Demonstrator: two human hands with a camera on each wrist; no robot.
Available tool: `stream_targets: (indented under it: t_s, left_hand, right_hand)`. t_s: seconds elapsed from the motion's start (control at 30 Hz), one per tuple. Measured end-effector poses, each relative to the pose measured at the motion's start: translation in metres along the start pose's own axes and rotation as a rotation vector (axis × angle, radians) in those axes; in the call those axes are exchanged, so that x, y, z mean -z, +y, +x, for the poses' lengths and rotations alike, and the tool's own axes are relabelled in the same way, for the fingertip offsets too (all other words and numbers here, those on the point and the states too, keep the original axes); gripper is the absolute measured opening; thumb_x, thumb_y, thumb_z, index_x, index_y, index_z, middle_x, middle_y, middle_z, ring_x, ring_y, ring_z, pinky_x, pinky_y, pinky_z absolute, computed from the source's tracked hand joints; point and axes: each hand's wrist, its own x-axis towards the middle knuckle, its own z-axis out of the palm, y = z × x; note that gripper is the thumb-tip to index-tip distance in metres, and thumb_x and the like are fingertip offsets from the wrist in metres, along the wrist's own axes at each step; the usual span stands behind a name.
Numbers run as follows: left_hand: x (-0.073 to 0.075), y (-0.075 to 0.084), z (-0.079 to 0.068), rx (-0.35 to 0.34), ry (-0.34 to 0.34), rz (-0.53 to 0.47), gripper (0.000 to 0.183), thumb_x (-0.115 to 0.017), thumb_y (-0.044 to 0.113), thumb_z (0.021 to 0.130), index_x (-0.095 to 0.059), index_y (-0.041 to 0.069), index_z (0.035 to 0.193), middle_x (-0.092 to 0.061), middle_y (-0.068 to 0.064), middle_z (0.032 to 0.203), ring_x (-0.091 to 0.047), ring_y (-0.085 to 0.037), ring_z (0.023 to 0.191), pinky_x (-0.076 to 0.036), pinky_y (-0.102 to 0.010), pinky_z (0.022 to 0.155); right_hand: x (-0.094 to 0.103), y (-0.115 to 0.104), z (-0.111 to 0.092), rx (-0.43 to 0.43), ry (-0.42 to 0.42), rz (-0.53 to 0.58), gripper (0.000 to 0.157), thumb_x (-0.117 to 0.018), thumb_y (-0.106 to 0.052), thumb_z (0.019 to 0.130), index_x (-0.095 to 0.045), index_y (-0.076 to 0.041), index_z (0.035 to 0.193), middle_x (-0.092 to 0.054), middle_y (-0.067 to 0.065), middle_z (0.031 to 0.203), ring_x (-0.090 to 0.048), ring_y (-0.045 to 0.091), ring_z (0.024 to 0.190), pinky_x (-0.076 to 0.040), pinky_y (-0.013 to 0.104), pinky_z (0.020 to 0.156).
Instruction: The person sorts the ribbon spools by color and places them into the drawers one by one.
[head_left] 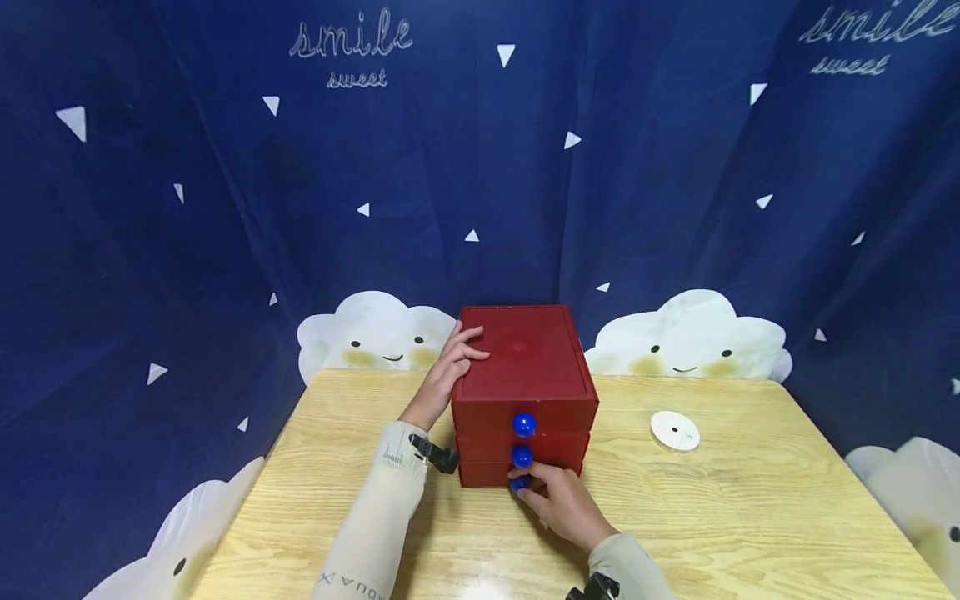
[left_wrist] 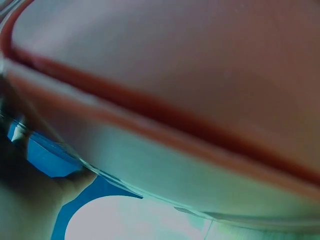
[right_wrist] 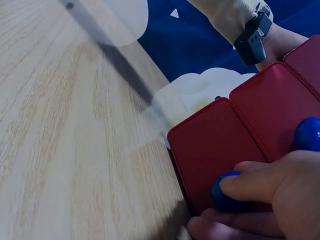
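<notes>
A red box of three stacked drawers stands on the table, each drawer front bearing a round blue knob. My left hand rests on the box's left side, fingers spread over the top edge. In the left wrist view that hand shows dark beside the box's blurred edge. My right hand pinches the bottom blue knob between thumb and fingers. Just above it sits the middle knob, and higher the top knob. All the drawer fronts look closed or nearly flush.
A white disc with a small dark hole lies on the wooden table to the right of the box. Behind the table hangs a dark blue curtain with white triangles and smiling clouds. Cameras are strapped to both wrists.
</notes>
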Motion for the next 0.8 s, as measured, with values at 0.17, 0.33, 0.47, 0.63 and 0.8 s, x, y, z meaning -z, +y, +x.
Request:
stream_targets:
  t_s: [0.17, 0.33, 0.47, 0.63, 0.8]
  left_hand:
    - [0.0000, -0.0006, -0.0001, -0.007, 0.000, 0.002, 0.034, -0.035, 0.000, 0.096, -0.059, -0.011, 0.116, -0.028, -0.025, 0.151, 0.006, -0.038, 0.146, -0.003, -0.057, 0.115]
    - [-0.0001, -0.0018, 0.0007, -0.014, 0.002, 0.005, 0.034, -0.035, 0.000, 0.096, -0.060, -0.010, 0.116, -0.028, -0.024, 0.151, 0.005, -0.037, 0.146, -0.003, -0.057, 0.115]
    - [0.0002, -0.0023, 0.0007, -0.018, 0.005, 0.007, 0.034, -0.035, 0.000, 0.096, -0.060, -0.010, 0.116, -0.029, -0.024, 0.151, 0.005, -0.038, 0.146, -0.003, -0.057, 0.114]
    - [0.0001, -0.0017, -0.0005, -0.014, 0.007, -0.002, 0.033, -0.035, 0.000, 0.096, -0.060, -0.011, 0.116, -0.029, -0.025, 0.151, 0.005, -0.037, 0.146, -0.003, -0.057, 0.114]
    - [0.0000, -0.0013, -0.0006, -0.014, 0.007, -0.003, 0.033, -0.035, 0.000, 0.096, -0.060, -0.011, 0.115, -0.028, -0.025, 0.151, 0.006, -0.036, 0.147, -0.002, -0.056, 0.115]
  right_hand:
    - [-0.0003, -0.0001, 0.0005, -0.024, -0.007, 0.042, 0.021, -0.068, -0.010, 0.089, -0.070, -0.012, 0.110, -0.071, 0.004, 0.092, -0.061, 0.014, 0.051, -0.049, 0.027, 0.042]
    - [0.0008, -0.0017, 0.0017, -0.058, -0.013, 0.059, 0.021, -0.067, -0.011, 0.089, -0.071, -0.011, 0.110, -0.071, 0.005, 0.088, -0.062, 0.019, 0.053, -0.049, 0.028, 0.043]
    - [0.0029, -0.0035, 0.0026, -0.091, -0.030, 0.090, 0.021, -0.068, -0.012, 0.089, -0.071, -0.009, 0.110, -0.070, 0.007, 0.080, -0.062, 0.023, 0.053, -0.049, 0.029, 0.042]
    - [0.0036, -0.0044, 0.0021, -0.115, -0.049, 0.125, 0.022, -0.069, -0.010, 0.088, -0.070, -0.008, 0.109, -0.070, 0.007, 0.076, -0.063, 0.026, 0.054, -0.048, 0.030, 0.040]
    - [0.0026, -0.0046, 0.0003, -0.132, -0.044, 0.140, 0.021, -0.069, -0.010, 0.088, -0.070, -0.008, 0.109, -0.070, 0.007, 0.078, -0.063, 0.025, 0.055, -0.049, 0.030, 0.040]
